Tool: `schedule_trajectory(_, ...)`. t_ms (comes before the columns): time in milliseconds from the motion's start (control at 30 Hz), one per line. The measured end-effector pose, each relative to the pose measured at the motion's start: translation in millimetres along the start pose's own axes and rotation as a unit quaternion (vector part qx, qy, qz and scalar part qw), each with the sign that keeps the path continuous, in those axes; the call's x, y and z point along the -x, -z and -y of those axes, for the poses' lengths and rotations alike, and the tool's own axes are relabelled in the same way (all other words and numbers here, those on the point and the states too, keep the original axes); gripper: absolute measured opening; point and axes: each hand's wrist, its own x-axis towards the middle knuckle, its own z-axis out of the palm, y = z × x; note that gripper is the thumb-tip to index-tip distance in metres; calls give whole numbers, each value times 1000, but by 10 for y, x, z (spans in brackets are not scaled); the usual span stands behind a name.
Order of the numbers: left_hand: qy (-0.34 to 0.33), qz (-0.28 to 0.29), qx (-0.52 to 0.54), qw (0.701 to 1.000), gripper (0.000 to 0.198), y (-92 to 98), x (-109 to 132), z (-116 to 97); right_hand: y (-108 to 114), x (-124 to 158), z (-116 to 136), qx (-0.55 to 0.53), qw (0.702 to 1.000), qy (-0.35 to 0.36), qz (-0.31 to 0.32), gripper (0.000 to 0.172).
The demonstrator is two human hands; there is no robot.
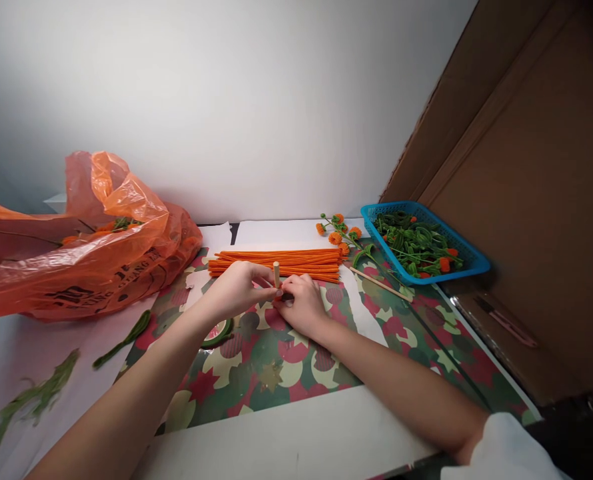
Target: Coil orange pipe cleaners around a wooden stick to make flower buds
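Observation:
My left hand (236, 288) is closed, thumb and forefinger pinching around a short, pale wooden stick (276, 272) that stands upright. Against it from the right, my right hand (304, 305) has its fingers drawn together at the lower part of the stick. A bit of orange, which looks like pipe cleaner, shows between the fingertips; most of it is hidden. Just behind both hands lies a bundle of orange pipe cleaners (276, 257). Partly covered by my left forearm is a round green-edged item (220, 333) with a pale, reddish centre.
On the left sits an orange plastic bag (126, 267) with flowers inside. Green fuzzy pieces (124, 340) lie before it. Behind right are orange flowers (335, 237), a thin stick (381, 284) and a blue basket (469, 265) of green stems. Cardboard (531, 200) walls the right side; a cutter (506, 323) lies there.

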Motion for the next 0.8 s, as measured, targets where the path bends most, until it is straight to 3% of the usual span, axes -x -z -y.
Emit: schedule_trajectory(800, 20, 16, -7, 1000, 19, -84, -70, 134, -23, 0, -21, 6, 1000, 6, -7, 8)
